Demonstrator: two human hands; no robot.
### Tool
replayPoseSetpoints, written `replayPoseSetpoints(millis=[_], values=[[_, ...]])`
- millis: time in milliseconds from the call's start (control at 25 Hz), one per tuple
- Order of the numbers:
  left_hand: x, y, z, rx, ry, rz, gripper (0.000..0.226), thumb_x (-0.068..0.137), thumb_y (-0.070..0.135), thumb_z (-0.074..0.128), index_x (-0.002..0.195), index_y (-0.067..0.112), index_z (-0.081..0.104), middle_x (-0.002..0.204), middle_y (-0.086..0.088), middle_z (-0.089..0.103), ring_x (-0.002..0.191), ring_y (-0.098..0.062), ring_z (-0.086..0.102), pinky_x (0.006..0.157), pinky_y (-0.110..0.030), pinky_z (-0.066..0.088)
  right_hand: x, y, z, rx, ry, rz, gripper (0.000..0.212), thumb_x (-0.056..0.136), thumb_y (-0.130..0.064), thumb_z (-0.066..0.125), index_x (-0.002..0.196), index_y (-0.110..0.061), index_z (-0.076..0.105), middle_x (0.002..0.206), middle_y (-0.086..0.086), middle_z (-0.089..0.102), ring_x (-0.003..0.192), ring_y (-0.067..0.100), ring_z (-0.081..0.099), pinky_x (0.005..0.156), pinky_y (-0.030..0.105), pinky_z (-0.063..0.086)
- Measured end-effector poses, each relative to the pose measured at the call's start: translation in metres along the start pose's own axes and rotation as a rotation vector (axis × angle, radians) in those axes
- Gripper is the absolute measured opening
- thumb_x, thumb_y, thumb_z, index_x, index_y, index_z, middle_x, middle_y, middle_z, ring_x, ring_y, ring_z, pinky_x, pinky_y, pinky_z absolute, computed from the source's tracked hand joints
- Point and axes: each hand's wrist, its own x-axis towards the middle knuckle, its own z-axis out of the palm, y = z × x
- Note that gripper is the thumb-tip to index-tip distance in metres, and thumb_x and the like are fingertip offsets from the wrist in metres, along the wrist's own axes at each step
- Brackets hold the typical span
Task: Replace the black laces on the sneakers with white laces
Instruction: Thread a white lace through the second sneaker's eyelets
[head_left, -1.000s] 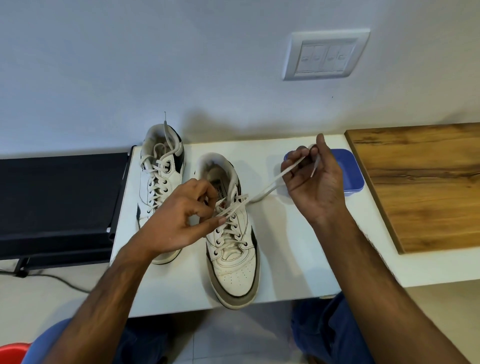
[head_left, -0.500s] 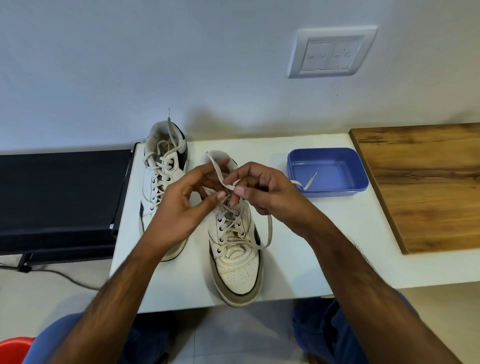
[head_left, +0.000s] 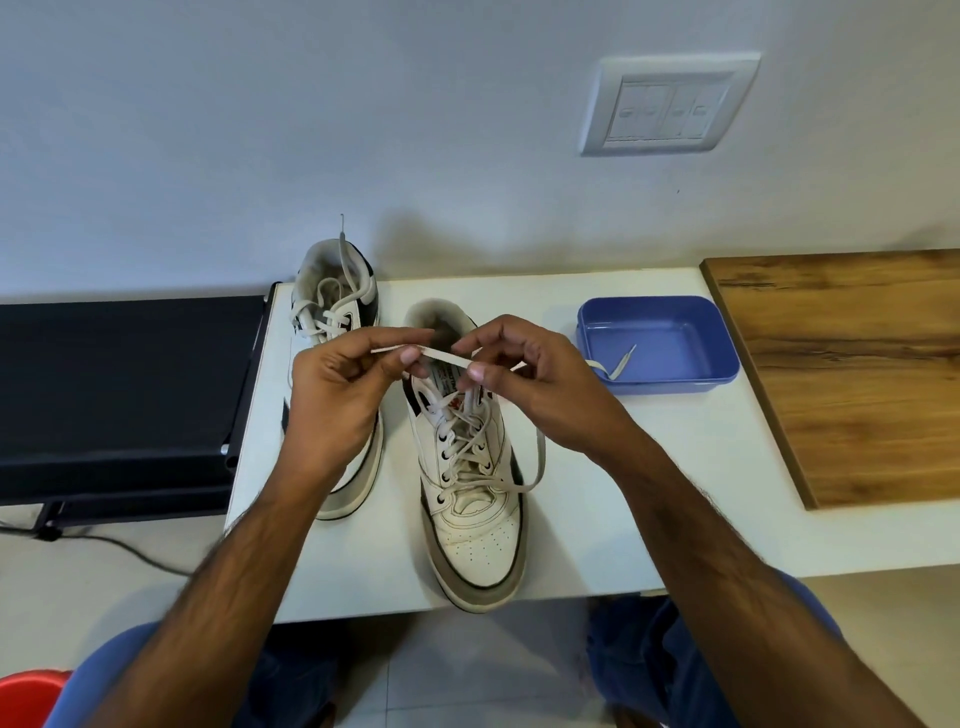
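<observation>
While your left hand (head_left: 332, 400) and right hand (head_left: 524, 384) pinch one white lace (head_left: 447, 357) | it stretches above right sneaker (head_left: 470, 499) on surface (head_left: 623, 467) | lace end lies in blue tray (head_left: 657, 345)

Left hand (head_left: 332, 395), right hand (head_left: 535, 384): fingers pinched.

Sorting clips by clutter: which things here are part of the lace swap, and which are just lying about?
In the job:
- left hand and right hand, both pinching the white lace
- right sneaker, being laced
- left sneaker, already white-laced
- blue tray, a lace end draped into it

Lying about:
- wooden board
- wall switch plate
- black case
</observation>
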Motion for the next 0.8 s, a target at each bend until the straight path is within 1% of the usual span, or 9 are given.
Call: replayPoseSetpoints(millis=[120, 200, 240, 360, 480, 560, 640, 720, 800], values=[[-0.002, 0.0, 0.005, 0.15, -0.032, 0.112, 0.026, 0.089, 0.002, 0.07, 0.111, 0.016, 0.075, 0.099, -0.006, 0.068, 0.096, -0.017, 0.064, 0.086, -0.029, 0.052, 0.001, -0.003, 0.009, 0.045, 0.031, -0.03, 0.021, 0.094, -0.016, 0.072, 0.114, -0.02, 0.067, 0.098, 0.005, 0.071, 0.095, 0.016, 0.069, 0.081, 0.024, 0.055], [-0.002, 0.001, 0.006, 0.168, -0.001, 0.115, 0.025, 0.086, 0.005, 0.075, 0.107, 0.019, 0.076, 0.096, -0.006, 0.062, 0.095, -0.016, 0.06, 0.083, -0.03, 0.05, 0.004, -0.005, 0.015, 0.105, 0.06, -0.039, 0.02, 0.093, -0.012, 0.072, 0.112, -0.013, 0.068, 0.093, 0.01, 0.072, 0.089, 0.02, 0.071, 0.081, 0.034, 0.059], [-0.003, 0.002, 0.005, 0.178, 0.012, 0.121, 0.024, 0.084, 0.006, 0.077, 0.103, 0.021, 0.077, 0.095, -0.003, 0.065, 0.093, -0.015, 0.061, 0.08, -0.028, 0.05, 0.006, -0.006, 0.016, 0.14, 0.073, -0.04, 0.017, 0.093, -0.008, 0.071, 0.11, -0.008, 0.069, 0.09, 0.012, 0.074, 0.083, 0.021, 0.071, 0.078, 0.036, 0.059], [-0.004, 0.005, 0.006, 0.226, 0.025, 0.124, 0.025, 0.08, 0.006, 0.081, 0.095, 0.025, 0.075, 0.092, 0.007, 0.074, 0.087, -0.007, 0.066, 0.077, -0.02, 0.048, 0.007, -0.01, 0.018, 0.16, 0.091, -0.006, 0.011, 0.089, -0.002, 0.073, 0.1, -0.004, 0.073, 0.085, 0.014, 0.077, 0.066, 0.015, 0.066, 0.062, 0.022, 0.053], [-0.006, 0.008, 0.008, 0.233, 0.016, 0.082, 0.027, 0.081, 0.005, 0.081, 0.1, 0.022, 0.073, 0.095, 0.012, 0.076, 0.089, -0.007, 0.071, 0.079, -0.018, 0.05, 0.008, -0.012, 0.016, 0.054, 0.129, 0.017, 0.01, 0.084, -0.007, 0.08, 0.094, -0.006, 0.077, 0.084, 0.01, 0.077, 0.066, 0.019, 0.065, 0.063, 0.023, 0.05], [-0.003, 0.006, 0.0, 0.309, -0.055, 0.11, 0.027, 0.088, 0.004, 0.075, 0.108, 0.02, 0.07, 0.101, 0.012, 0.075, 0.091, -0.008, 0.07, 0.08, -0.018, 0.05, 0.01, -0.011, 0.01, -0.057, 0.165, 0.033, 0.005, 0.086, -0.011, 0.079, 0.09, -0.014, 0.076, 0.083, 0.002, 0.076, 0.077, 0.021, 0.068, 0.068, 0.025, 0.052], [0.002, -0.002, -0.015, 0.515, -0.202, 0.186, 0.033, 0.093, 0.002, 0.067, 0.121, 0.02, 0.066, 0.113, 0.014, 0.068, 0.095, -0.004, 0.064, 0.082, -0.017, 0.046, 0.012, -0.008, 0.002, -0.147, 0.212, 0.058, 0.008, 0.088, -0.013, 0.076, 0.086, -0.021, 0.073, 0.083, -0.003, 0.075, 0.078, 0.011, 0.067, 0.066, 0.016, 0.047], [0.006, -0.013, -0.027, 0.701, -0.381, 0.225, 0.046, 0.091, 0.0, 0.068, 0.131, 0.022, 0.061, 0.122, 0.011, 0.06, 0.1, -0.002, 0.058, 0.09, -0.026, 0.047, 0.012, -0.006, 0.0, -0.199, 0.211, 0.075, 0.008, 0.09, -0.012, 0.073, 0.089, -0.02, 0.073, 0.084, -0.005, 0.075, 0.081, 0.006, 0.067, 0.067, 0.01, 0.045], [0.006, -0.022, -0.031, 0.771, -0.475, 0.224, 0.048, 0.087, 0.002, 0.073, 0.129, 0.021, 0.062, 0.122, 0.009, 0.059, 0.106, -0.007, 0.057, 0.092, -0.032, 0.049, 0.011, -0.007, 0.005, -0.271, 0.166, 0.069, 0.013, 0.092, -0.009, 0.07, 0.097, -0.018, 0.078, 0.09, -0.008, 0.075, 0.086, 0.0, 0.067, 0.073, 0.007, 0.045]])
